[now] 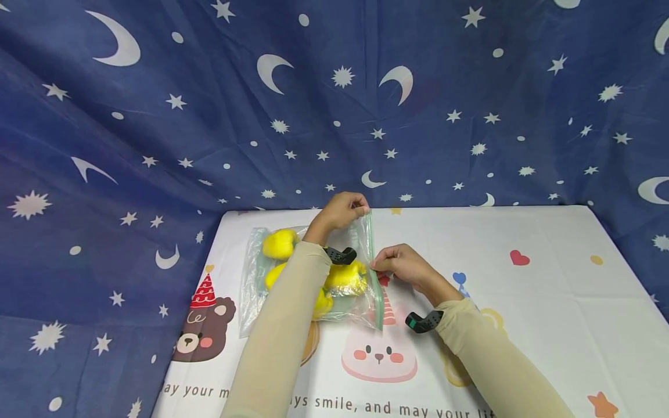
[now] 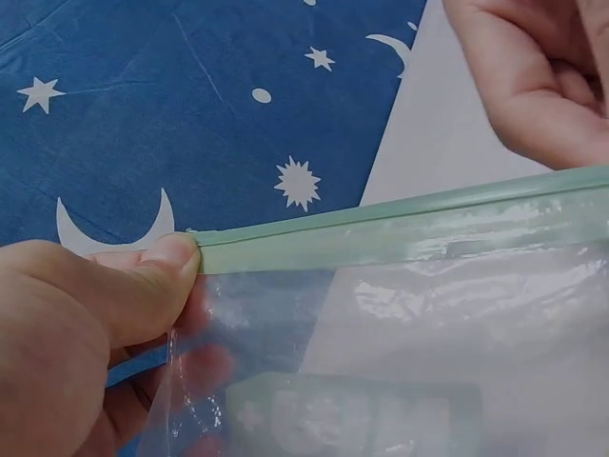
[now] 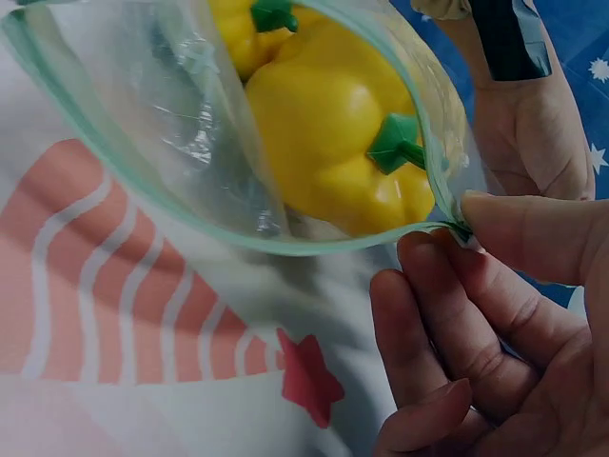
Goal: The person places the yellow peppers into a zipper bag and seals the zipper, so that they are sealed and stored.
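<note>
A clear zip bag (image 1: 250,290) lies on the table with several yellow bell peppers (image 1: 280,244) inside. Its green zip strip (image 1: 377,305) faces right. My left hand (image 1: 341,210) reaches over the bag and pinches the far end of the strip between thumb and fingers, as the left wrist view also shows. Partway along that strip, my right hand (image 1: 407,266) pinches the two edges together. In the right wrist view the mouth gapes on the near side of those fingers, showing yellow peppers (image 3: 328,124) with green stems. My left forearm hides part of the bag.
A white cloth (image 1: 549,319) printed with cartoon animals and lettering covers the table. Behind and to the left hangs a blue curtain (image 1: 334,104) with moons and stars, close to the table's far edge. Each wrist wears a black band (image 1: 424,321).
</note>
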